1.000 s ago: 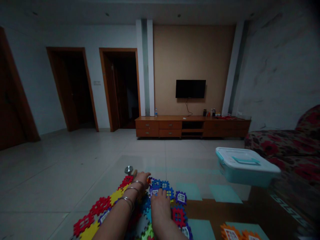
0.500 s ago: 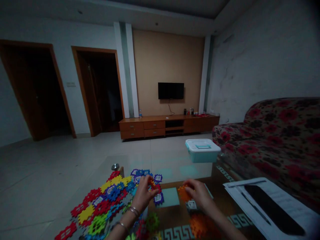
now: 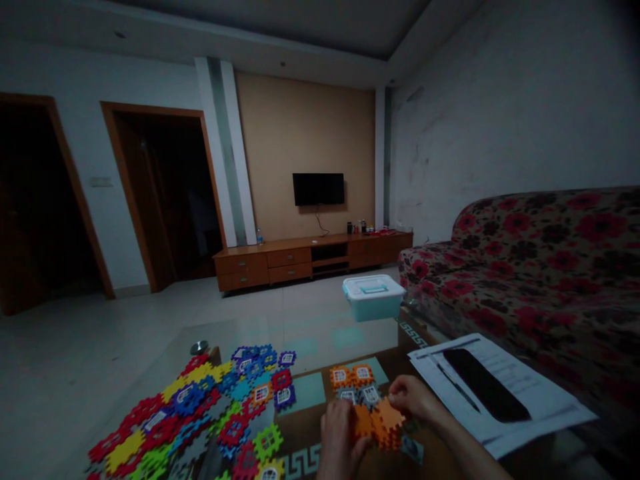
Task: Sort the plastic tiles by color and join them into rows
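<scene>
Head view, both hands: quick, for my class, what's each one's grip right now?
Left hand: partly curled against orange pieces; hold cannot be told.
Right hand: closed, fingertips pinching a tilted orange piece.

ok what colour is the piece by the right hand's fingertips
The piece is orange, clearest in head view.

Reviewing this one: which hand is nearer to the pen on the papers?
Right. The right hand is just left of the papers and pen; the left hand is farther left, across the orange pieces.
</scene>
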`<state>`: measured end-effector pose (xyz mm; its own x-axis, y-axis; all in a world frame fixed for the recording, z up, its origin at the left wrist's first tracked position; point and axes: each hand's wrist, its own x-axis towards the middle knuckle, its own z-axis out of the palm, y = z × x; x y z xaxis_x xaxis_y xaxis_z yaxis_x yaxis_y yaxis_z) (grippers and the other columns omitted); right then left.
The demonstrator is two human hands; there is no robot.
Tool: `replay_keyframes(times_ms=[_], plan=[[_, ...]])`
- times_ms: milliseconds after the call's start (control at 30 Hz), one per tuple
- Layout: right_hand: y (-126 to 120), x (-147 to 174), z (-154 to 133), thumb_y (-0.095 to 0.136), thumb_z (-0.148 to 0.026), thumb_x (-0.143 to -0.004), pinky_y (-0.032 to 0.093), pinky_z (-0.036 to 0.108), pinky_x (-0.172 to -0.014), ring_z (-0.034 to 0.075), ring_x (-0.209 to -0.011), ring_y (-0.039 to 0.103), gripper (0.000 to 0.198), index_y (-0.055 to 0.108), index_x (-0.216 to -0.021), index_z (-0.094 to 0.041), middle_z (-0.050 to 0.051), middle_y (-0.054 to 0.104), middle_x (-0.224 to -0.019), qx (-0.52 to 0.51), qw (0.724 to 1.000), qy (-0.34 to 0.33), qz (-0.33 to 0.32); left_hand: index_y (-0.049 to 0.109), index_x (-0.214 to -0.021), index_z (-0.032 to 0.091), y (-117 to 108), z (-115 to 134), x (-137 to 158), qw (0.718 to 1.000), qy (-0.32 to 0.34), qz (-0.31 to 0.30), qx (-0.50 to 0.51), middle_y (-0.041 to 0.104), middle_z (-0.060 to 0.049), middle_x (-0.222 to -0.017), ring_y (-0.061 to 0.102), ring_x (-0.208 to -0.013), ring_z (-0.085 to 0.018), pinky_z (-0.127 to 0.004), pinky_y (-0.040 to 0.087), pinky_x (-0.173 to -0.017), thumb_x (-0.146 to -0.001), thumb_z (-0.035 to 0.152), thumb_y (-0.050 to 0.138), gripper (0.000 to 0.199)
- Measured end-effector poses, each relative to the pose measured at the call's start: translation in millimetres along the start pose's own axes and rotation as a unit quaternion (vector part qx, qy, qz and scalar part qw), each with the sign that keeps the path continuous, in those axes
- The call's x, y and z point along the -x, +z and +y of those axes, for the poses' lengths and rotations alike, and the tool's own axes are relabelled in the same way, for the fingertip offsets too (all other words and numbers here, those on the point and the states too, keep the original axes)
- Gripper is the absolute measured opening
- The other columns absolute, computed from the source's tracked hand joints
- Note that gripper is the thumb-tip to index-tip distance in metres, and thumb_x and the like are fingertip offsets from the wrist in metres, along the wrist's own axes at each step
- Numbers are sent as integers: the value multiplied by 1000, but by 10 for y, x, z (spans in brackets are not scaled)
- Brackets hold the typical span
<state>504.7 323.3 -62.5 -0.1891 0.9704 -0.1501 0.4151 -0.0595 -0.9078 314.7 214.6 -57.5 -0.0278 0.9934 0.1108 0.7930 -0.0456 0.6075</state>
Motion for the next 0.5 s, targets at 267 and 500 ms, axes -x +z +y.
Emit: replay_keyframes(times_ms=[267, 500], plan=[[27, 48, -52, 61, -4, -55, 31, 20, -48, 10, -51, 49, 19, 56, -63, -19, -8, 51, -51, 65, 998, -15, 18, 55, -120, 21, 90, 45, -12, 996, -12, -32, -82, 52, -9, -139, 39, -131, -27, -37, 28, -107, -73, 22, 64, 48], [122, 51, -32, 60, -2, -57, 32, 20, -50, 10, -55, 51, 20, 57, -65, -20, -7, 54, -56, 143, 989, -39, 22, 59, -115, 23, 110, 56, 58, 997, -8, -8, -79, 48, -7, -142, 37, -133, -26, -38, 28, -108, -71, 20, 66, 44]])
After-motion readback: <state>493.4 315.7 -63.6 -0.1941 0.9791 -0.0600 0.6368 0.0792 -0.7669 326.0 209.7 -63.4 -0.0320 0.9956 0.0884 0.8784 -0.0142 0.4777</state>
